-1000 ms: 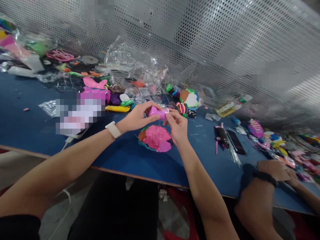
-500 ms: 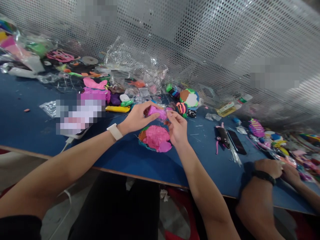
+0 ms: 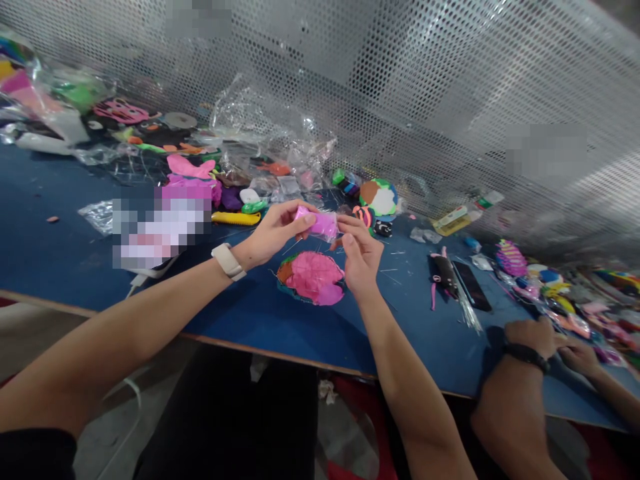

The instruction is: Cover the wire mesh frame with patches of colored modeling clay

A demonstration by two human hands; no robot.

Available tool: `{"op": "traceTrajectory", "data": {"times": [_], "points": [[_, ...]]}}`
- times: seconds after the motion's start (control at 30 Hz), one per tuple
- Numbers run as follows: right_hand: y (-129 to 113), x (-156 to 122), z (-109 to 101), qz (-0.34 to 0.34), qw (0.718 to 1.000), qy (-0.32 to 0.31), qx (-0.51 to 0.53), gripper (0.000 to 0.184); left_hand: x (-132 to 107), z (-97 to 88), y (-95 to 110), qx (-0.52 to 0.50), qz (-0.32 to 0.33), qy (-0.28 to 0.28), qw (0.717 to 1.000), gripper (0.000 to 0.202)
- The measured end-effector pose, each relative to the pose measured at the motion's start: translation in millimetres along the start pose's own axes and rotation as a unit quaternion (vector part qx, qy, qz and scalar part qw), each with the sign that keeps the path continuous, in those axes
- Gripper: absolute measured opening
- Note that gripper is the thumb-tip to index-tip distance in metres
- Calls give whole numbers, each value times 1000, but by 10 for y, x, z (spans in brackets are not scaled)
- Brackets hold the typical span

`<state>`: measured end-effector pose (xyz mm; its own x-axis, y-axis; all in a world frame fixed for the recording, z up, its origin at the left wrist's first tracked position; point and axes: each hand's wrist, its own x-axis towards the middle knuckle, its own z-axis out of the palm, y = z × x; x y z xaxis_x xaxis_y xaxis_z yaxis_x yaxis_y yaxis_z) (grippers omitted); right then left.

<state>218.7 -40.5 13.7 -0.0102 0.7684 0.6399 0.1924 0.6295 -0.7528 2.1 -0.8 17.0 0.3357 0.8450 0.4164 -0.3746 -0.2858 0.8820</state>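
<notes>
- Two hands are working just above the near middle of the blue table [image 3: 60, 260], and I am following both through the head camera.
- I am seeing the left hand [image 3: 273, 235] pinching the left end of a pink clay lump [image 3: 316, 222], thumb and fingers closed on it. A pale wristwatch [image 3: 227, 260] is sitting on that wrist.
- I am seeing the right hand [image 3: 361, 259] closing thumb and forefinger on the lump's right end, where a shiny clear wrap is showing. Its other fingers are curling loosely underneath.
- The lump is hanging in the air between the two hands, just beyond a flat round clay piece [image 3: 313, 277] lying on the table.
- I am judging the round piece to be mostly covered: pink is filling its top, with only an orange and green edge showing at its left rim. The lump is looking wrapped, so none of it is lying on the round piece yet.
- Farther back, a yellow ridged strip [image 3: 235, 218], a many-coloured ball [image 3: 379, 197] and crumpled clear bags [image 3: 270, 133] are lying along the perforated metal screen [image 3: 425, 80].
- At the near right, another person's hands [image 3: 535, 333] are resting on the table, well apart from the pair I am following.
</notes>
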Motion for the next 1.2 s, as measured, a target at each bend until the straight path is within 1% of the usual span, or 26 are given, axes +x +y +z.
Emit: {"op": "traceTrajectory", "data": {"times": [0.1,0.17,0.23,0.3,0.37,0.4,0.5,0.6,0.83,0.97,1.03,1.1,1.2], "points": [[10,-14,0,3,999,-11,-32,40,6,4,0,-18,-6,0,1000,47],[11,-20,-7,-3,998,-24,-52,39,11,4,-1,-36,-14,0,999,49],[5,-25,-16,-25,997,-36,-64,32,14,2,1,-56,-24,-4,998,51],[-6,-31,-21,-64,994,-43,-81,26,14,0,6,-72,-38,-10,997,51],[-19,-40,-18,-92,989,-41,-108,25,13,-1,9,-81,-49,-10,995,49],[-25,-45,-13,-95,988,-38,-119,25,13,-1,10,-85,-54,-11,995,48],[-32,-62,11,-66,990,-22,-119,28,14,1,5,-107,-62,-18,992,49],[-19,-84,28,-30,996,-20,-81,35,17,8,-4,-123,-67,-33,990,52],[52,-117,36,14,999,-45,-24,53,7,15,0,-99,-65,-40,992,55],[86,-73,34,37,996,-84,22,62,-5,3,17,-55,-61,-56,995,53],[89,-52,35,49,993,-99,38,61,-9,1,24,-32,-48,-63,996,53],[81,-43,40,56,992,-99,45,56,-12,4,29,-16,-28,-58,998,53],[58,-50,50,53,995,-68,46,48,-14,4,33,-6,-15,-51,999,52]]}}
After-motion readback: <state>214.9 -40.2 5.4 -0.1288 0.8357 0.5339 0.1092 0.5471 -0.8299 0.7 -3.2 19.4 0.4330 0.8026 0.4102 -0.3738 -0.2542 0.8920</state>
